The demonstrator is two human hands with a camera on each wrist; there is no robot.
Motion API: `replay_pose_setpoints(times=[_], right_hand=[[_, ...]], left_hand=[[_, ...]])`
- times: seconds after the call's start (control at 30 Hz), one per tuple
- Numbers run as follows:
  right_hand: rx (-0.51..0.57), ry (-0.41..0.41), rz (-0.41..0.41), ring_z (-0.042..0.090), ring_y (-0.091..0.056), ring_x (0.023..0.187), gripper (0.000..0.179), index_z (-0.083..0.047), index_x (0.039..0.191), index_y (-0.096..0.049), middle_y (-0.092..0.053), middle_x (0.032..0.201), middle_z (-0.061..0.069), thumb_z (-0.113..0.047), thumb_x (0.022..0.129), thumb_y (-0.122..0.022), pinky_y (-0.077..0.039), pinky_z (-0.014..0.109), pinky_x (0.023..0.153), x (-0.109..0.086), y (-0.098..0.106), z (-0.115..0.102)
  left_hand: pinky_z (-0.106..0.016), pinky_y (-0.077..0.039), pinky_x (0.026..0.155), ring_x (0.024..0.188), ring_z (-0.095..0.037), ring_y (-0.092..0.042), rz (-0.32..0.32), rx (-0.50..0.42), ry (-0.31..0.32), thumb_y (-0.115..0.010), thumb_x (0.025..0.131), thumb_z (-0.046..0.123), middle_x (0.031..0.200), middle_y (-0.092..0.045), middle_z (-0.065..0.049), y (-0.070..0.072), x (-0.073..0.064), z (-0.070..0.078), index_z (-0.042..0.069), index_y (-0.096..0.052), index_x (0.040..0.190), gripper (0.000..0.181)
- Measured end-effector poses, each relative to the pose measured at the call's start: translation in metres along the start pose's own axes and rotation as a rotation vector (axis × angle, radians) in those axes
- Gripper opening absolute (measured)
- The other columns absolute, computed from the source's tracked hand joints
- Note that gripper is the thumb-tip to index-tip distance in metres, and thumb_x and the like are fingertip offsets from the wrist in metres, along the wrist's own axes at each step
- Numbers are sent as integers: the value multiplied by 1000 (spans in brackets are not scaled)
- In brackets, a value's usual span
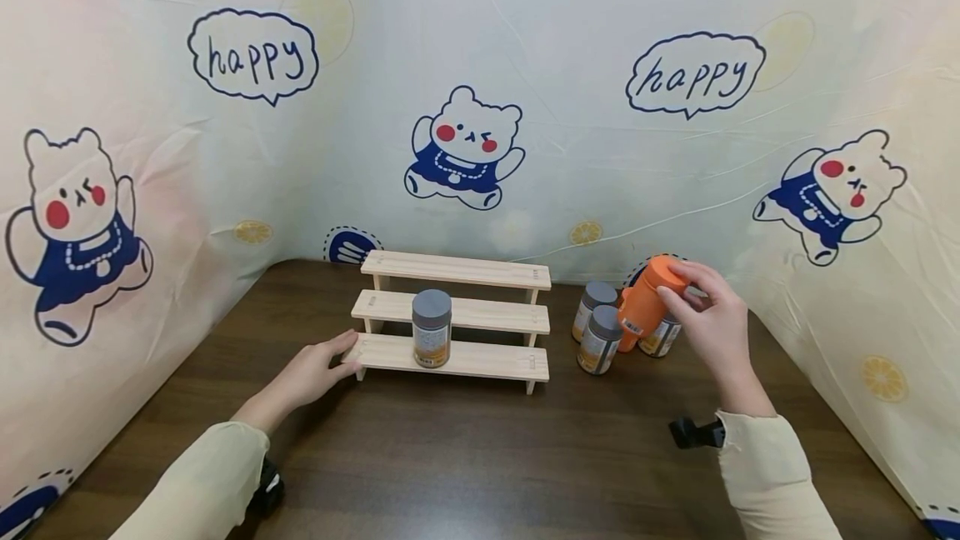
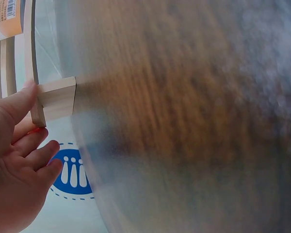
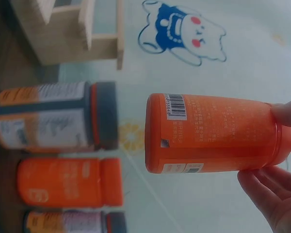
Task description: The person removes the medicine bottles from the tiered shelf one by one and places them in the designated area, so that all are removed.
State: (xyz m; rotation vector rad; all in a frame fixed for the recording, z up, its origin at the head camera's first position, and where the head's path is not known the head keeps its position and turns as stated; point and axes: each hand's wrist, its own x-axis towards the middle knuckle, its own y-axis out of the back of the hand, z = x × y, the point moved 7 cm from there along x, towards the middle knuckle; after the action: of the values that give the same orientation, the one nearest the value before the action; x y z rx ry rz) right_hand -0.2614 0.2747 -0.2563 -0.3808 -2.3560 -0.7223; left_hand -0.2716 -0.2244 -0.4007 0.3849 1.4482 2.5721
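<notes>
My right hand grips an orange bottle by its capped end, tilted and raised off the table. The right wrist view shows its printed label and barcode, with thumb and fingers around the cap. At the left end of a three-step wooden display rack, my left hand pinches the lowest board, thumb on one face and fingers on the other, as the left wrist view shows. A grey-lidded jar stands upright on that lowest step.
Right of the rack stand grey-lidded jars, one in front, one behind and one partly hidden. Another orange bottle stands among them. A printed cloth backdrop surrounds the dark wooden table.
</notes>
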Motion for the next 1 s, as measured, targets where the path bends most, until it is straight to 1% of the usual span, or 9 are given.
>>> replay_pose_setpoints(times=[0.27,0.4,0.5,0.6,0.7,0.83,1.0], right_hand=[[-62,-67,13,3,-54,97,39,-4,119,-62,-56,117,10,-13,81,-71,-46,18,82,-10,9,26],[-86,-82,-5,7,-56,97,40,-4,119,-62,-56,116,9,-16,82,-71,-46,18,81,-14,8,40],[-108,-101,-23,12,-57,98,40,-4,118,-62,-56,116,9,-18,82,-71,-46,17,80,-19,5,51],[-119,-116,-36,19,-56,98,39,-1,117,-62,-56,115,10,-17,83,-70,-47,20,80,-25,1,59],[-117,-115,-50,24,-56,99,37,1,115,-62,-56,114,13,-15,82,-71,-46,17,79,-30,-4,65],[-115,-120,-75,27,-56,98,36,2,113,-62,-56,114,14,-14,82,-71,-44,13,77,-36,-11,73],[-107,-121,-97,29,-58,96,35,2,111,-63,-56,111,14,-13,81,-72,-47,21,77,-42,-19,82]], left_hand=[[-54,-34,96,122,-42,-38,-3,-7,0,-62,89,23,137,-36,-26,0,0,0,-9,-40,133,59],[-54,-34,95,122,-42,-38,-5,-4,4,-61,90,24,137,-36,-26,0,0,0,-9,-40,134,59],[-54,-34,95,122,-42,-38,-6,-1,7,-61,90,24,138,-36,-26,0,0,-1,-9,-40,134,59],[-54,-33,96,122,-42,-37,-9,-2,8,-61,90,25,138,-36,-26,0,0,-1,-8,-40,134,59],[-54,-33,96,122,-42,-37,-12,-3,7,-61,90,25,138,-36,-26,-1,0,-1,-9,-39,134,60],[-54,-34,95,122,-42,-37,-8,-5,-1,-61,90,24,138,-36,-26,0,-1,0,-9,-39,134,59],[-54,-34,95,122,-42,-38,-2,-8,-5,-61,90,23,137,-37,-26,0,-1,0,-9,-40,133,59]])
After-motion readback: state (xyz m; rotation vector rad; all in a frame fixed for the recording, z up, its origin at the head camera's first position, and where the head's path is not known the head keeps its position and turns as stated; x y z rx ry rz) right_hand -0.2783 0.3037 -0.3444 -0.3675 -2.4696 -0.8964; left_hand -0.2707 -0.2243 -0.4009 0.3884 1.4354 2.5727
